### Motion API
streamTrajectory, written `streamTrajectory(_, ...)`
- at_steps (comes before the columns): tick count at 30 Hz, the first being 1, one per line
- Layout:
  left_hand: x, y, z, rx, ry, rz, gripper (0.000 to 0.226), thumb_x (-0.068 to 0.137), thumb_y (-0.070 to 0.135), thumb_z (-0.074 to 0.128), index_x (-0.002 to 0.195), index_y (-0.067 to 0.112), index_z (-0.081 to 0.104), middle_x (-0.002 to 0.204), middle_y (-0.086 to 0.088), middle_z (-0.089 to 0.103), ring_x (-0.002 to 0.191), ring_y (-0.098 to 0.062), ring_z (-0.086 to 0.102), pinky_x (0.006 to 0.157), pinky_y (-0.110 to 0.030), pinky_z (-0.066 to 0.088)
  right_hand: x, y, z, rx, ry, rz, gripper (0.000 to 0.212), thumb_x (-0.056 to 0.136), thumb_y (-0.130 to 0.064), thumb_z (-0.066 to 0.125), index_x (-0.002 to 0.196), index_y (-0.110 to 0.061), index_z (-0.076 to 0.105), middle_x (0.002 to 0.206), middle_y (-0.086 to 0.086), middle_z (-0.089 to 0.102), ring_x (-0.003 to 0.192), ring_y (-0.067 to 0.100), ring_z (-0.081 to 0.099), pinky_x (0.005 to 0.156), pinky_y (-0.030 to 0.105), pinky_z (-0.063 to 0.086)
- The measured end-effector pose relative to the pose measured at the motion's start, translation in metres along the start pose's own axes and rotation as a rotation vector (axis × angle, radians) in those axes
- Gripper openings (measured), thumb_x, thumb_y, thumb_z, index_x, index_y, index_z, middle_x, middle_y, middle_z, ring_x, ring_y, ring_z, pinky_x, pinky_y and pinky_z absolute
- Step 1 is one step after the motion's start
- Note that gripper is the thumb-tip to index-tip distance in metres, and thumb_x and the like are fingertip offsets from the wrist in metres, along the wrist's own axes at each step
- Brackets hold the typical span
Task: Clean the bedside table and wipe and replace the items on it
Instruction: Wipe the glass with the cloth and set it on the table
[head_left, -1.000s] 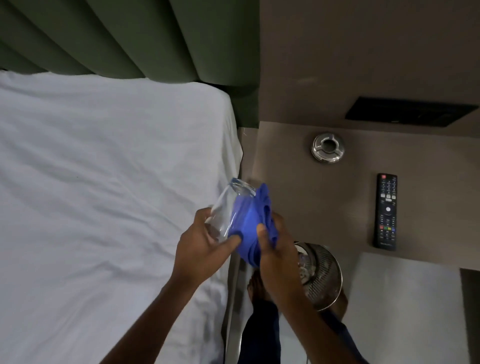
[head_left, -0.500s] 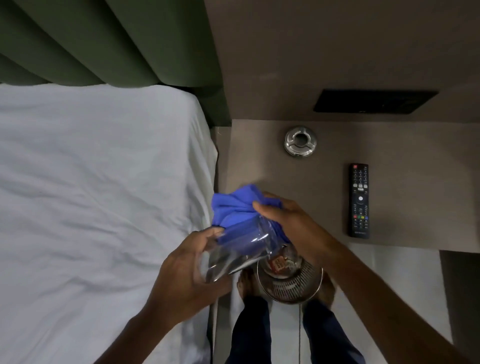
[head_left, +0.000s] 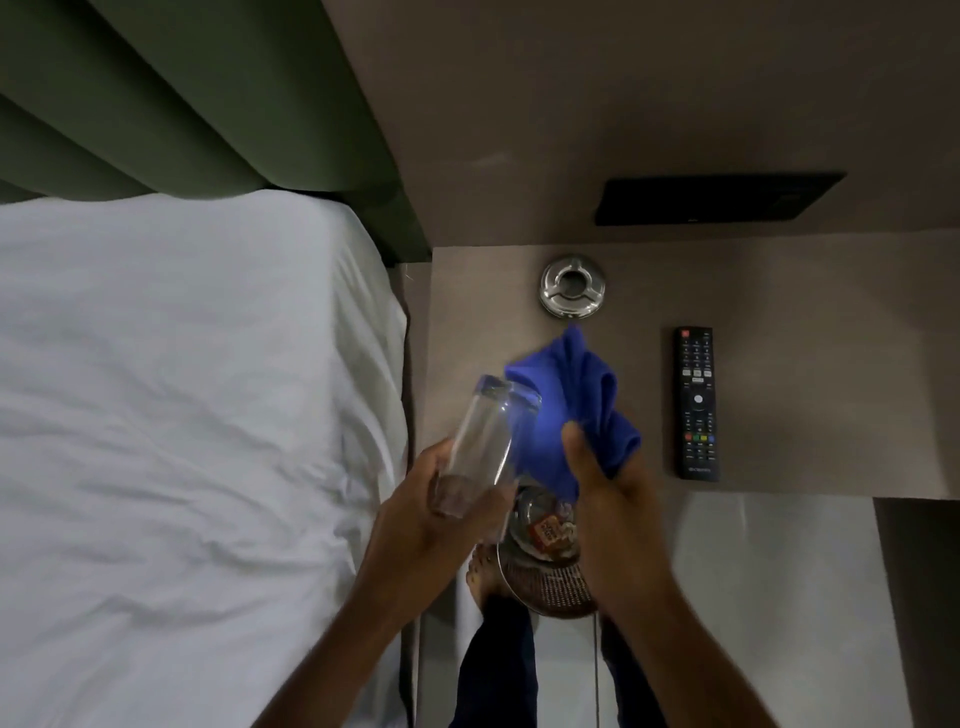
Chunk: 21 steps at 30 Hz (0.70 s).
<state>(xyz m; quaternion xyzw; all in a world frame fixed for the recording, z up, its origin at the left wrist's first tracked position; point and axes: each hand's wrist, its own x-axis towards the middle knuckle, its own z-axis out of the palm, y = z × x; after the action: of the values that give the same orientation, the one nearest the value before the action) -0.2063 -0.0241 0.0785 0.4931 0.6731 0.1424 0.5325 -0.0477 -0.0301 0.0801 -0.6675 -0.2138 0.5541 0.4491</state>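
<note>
Head view: half a second ago the blue cloth (head_left: 576, 410) was pressed against the glass (head_left: 480, 447); now it is pulled clear to the right, bunched in the right hand (head_left: 608, 499). Judged: wiping of the glass is likely done, replacing it is next. Left hand (head_left: 441, 525) grips one end of the glass; its long axis tilts up-right, free end over the desk (head_left: 805, 291) near-left edge, ashtray (head_left: 572, 285) and remote (head_left: 697, 402) untouched

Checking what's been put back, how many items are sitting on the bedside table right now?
2: a metal ashtray near the table's back edge, and a black remote control to its right, nearer the front. The hands and cloth may hide something more.
</note>
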Motion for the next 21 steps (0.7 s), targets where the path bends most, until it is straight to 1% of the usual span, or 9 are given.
streamTrajectory(2, 0.001, -0.002, -0.004, 0.074, -0.047, -0.020, 0.059, 0.061, 0.046, 0.082, 0.111, 0.042, 0.051, 0.088, 0.014, 0.074, 0.076, -0.004, 0.072, 0.070, -0.033, 0.060, 0.017, -0.011, -0.011, -0.159, -0.126, -0.185, 0.024, 0.096, -0.020, 0.048, 0.118, -0.025, 0.056, 0.095, 0.002, 0.067, 0.073, 0.019, 0.062, 0.064, 0.013, 0.046)
streamTrajectory(4, 0.006, 0.001, -0.006, 0.213, -0.050, 0.003, 0.064, 0.056, 0.040, 0.085, 0.106, 0.043, 0.045, 0.083, 0.015, 0.074, 0.071, 0.000, 0.071, 0.069, -0.030, 0.059, 0.025, -0.018, -0.016, -0.467, -0.323, -0.423, 0.035, 0.094, -0.013, 0.044, 0.124, -0.027, 0.054, 0.111, 0.001, 0.063, 0.083, 0.004, 0.062, 0.075, 0.011, 0.047)
streamTrajectory(6, 0.017, 0.006, -0.005, 0.287, -0.021, 0.001, 0.066, 0.053, 0.042, 0.083, 0.104, 0.041, 0.042, 0.080, 0.014, 0.073, 0.070, 0.002, 0.068, 0.071, -0.027, 0.057, 0.030, -0.017, -0.020, -0.752, -0.413, -0.607, 0.049, 0.082, -0.020, 0.036, 0.128, -0.027, 0.051, 0.126, 0.002, 0.057, 0.109, 0.010, 0.056, 0.093, 0.026, 0.046)
streamTrajectory(8, 0.036, 0.010, 0.002, 0.269, -0.008, -0.015, 0.067, 0.050, 0.045, 0.081, 0.103, 0.040, 0.041, 0.087, 0.013, 0.070, 0.077, 0.000, 0.067, 0.072, -0.026, 0.055, 0.035, -0.017, -0.023, -0.860, -0.357, -0.654, 0.049, 0.081, -0.015, 0.040, 0.128, -0.027, 0.049, 0.128, 0.002, 0.055, 0.109, 0.019, 0.055, 0.092, 0.033, 0.047)
streamTrajectory(10, 0.061, 0.011, 0.011, 0.143, 0.012, -0.038, 0.057, 0.058, 0.034, 0.084, 0.098, 0.036, 0.043, 0.093, 0.010, 0.067, 0.077, 0.002, 0.065, 0.066, -0.023, 0.056, 0.041, -0.015, -0.028, -0.739, -0.244, -0.544, 0.046, 0.086, 0.001, 0.048, 0.122, -0.029, 0.052, 0.115, -0.003, 0.059, 0.091, 0.008, 0.059, 0.079, 0.020, 0.047)
streamTrajectory(12, 0.096, 0.006, 0.019, -0.032, 0.066, -0.026, 0.046, 0.070, 0.012, 0.081, 0.091, 0.031, 0.045, 0.088, 0.002, 0.064, 0.063, 0.004, 0.064, 0.054, -0.015, 0.053, 0.052, -0.010, -0.039, -0.449, -0.146, -0.246, 0.037, 0.091, -0.001, 0.051, 0.109, -0.034, 0.054, 0.100, -0.009, 0.062, 0.079, -0.003, 0.060, 0.068, 0.014, 0.047)
streamTrajectory(15, 0.154, -0.001, 0.026, -0.176, 0.138, -0.017, 0.047, 0.077, 0.007, 0.074, 0.107, 0.024, 0.041, 0.093, -0.001, 0.061, 0.069, -0.005, 0.065, 0.057, -0.020, 0.054, 0.067, 0.009, -0.061, 0.106, -0.106, 0.178, 0.026, 0.089, -0.008, 0.057, 0.109, -0.025, 0.060, 0.110, 0.006, 0.070, 0.092, 0.012, 0.069, 0.078, 0.030, 0.058)
streamTrajectory(17, 0.187, -0.002, 0.031, -0.222, 0.173, -0.009, 0.053, 0.079, 0.008, 0.074, 0.116, 0.023, 0.039, 0.099, 0.003, 0.058, 0.080, -0.009, 0.065, 0.062, -0.020, 0.056, 0.069, 0.017, -0.075, 0.302, -0.077, 0.286, 0.028, 0.083, -0.012, 0.060, 0.110, -0.021, 0.062, 0.111, 0.008, 0.072, 0.095, 0.023, 0.070, 0.078, 0.038, 0.060)
streamTrajectory(21, 0.240, 0.004, 0.042, -0.147, 0.317, 0.014, 0.067, 0.073, 0.017, 0.079, 0.128, 0.013, 0.040, 0.103, 0.008, 0.056, 0.089, -0.010, 0.061, 0.070, -0.018, 0.048, 0.065, 0.031, -0.093, 0.425, -0.081, 0.334, 0.030, 0.082, -0.011, 0.057, 0.111, -0.016, 0.063, 0.109, 0.008, 0.073, 0.092, 0.023, 0.072, 0.068, 0.031, 0.061)
